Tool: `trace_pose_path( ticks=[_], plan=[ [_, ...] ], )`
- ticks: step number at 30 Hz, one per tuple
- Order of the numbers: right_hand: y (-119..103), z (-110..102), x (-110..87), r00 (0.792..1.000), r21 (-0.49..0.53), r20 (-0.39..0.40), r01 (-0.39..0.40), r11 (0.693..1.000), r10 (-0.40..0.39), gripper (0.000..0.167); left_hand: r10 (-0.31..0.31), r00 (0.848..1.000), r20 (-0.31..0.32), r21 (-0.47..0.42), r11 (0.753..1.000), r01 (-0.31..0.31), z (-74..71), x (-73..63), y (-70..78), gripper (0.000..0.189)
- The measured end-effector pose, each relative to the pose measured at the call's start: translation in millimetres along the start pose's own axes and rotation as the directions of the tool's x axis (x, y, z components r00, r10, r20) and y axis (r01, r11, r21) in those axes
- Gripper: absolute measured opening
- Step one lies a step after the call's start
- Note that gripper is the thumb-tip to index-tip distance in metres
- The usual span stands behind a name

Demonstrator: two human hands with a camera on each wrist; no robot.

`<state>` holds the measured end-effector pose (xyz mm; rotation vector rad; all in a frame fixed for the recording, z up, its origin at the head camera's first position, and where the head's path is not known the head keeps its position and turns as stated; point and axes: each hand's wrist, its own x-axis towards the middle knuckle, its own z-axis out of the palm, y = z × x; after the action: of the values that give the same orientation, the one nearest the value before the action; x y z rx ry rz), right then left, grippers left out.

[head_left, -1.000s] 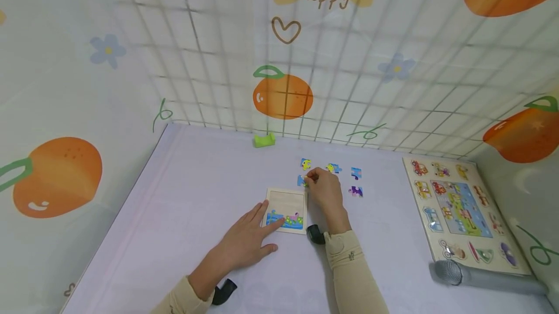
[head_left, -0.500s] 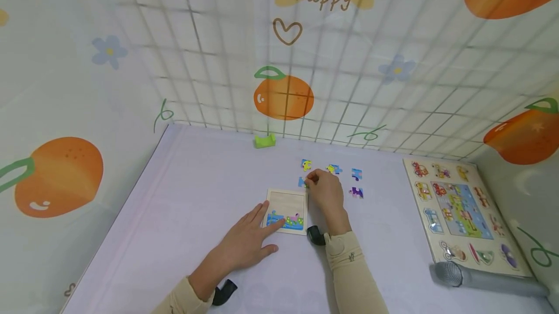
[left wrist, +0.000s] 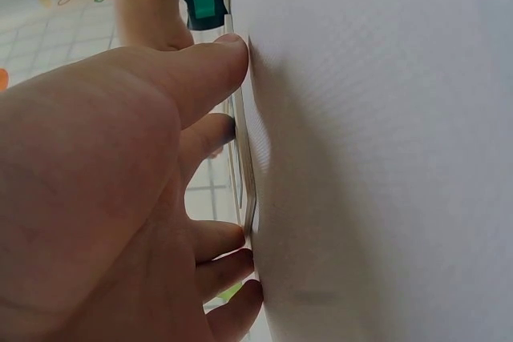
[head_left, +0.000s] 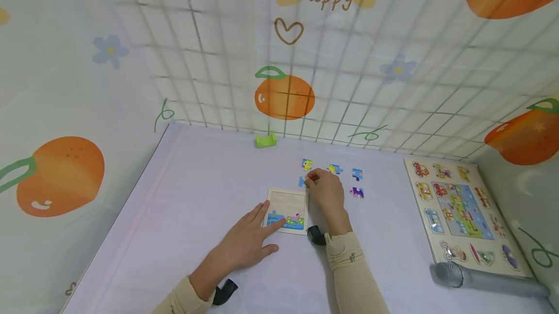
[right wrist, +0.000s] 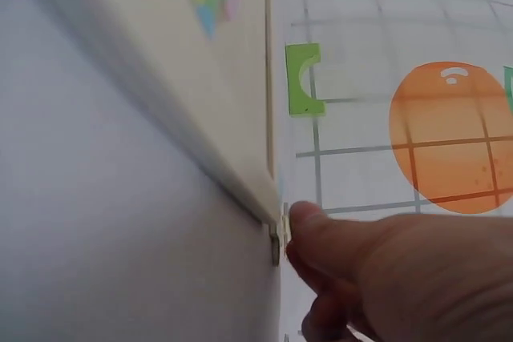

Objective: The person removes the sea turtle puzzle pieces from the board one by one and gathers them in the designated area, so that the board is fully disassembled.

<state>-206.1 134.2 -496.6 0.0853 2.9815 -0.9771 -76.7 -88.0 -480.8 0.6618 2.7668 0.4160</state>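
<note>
My left hand (head_left: 249, 239) lies with fingers spread on a small square wooden puzzle tray (head_left: 286, 191), its fingertips on the tray's left edge and over the lower part. Colourful puzzle pieces (head_left: 295, 220) fill the bottom of the tray; bare wood shows above them. Just past the tray's upper right corner, my right hand (head_left: 326, 192) pinches a blue puzzle piece (head_left: 301, 181) between thumb and fingers, which partly hide it. In the right wrist view, the thumb tip of the right hand (right wrist: 385, 254) meets the piece's thin edge near the tray's corner (right wrist: 260, 206).
Several loose puzzle pieces lie beyond the right hand, among them a yellow-and-blue piece (head_left: 307, 164) and a purple piece (head_left: 357, 192). A green block (head_left: 265, 140) stands near the back wall. At right are a larger picture puzzle board (head_left: 463, 212) and a grey microphone (head_left: 485, 277).
The right fingertips have shifted slightly at the blue puzzle piece and cover more of its right side. The left hand stays in place on the tray.
</note>
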Motion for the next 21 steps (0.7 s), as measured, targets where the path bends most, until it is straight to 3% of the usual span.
trace_pose_path(
  ticks=[9,21],
  plan=[
    [-3.5,-5.3,-5.2,1.000,0.002,0.005,0.027,1.000,-0.027,0.018,0.000,1.000,0.007,-0.003,1.000,0.000,-0.5,-0.5,0.6,0.063],
    [-2.2,-13.0,-23.7,0.987,0.017,0.043,0.153,0.988,-0.154,0.023,-0.003,1.000,0.007,-0.006,1.000,0.003,0.3,0.1,1.4,0.063]
  ],
)
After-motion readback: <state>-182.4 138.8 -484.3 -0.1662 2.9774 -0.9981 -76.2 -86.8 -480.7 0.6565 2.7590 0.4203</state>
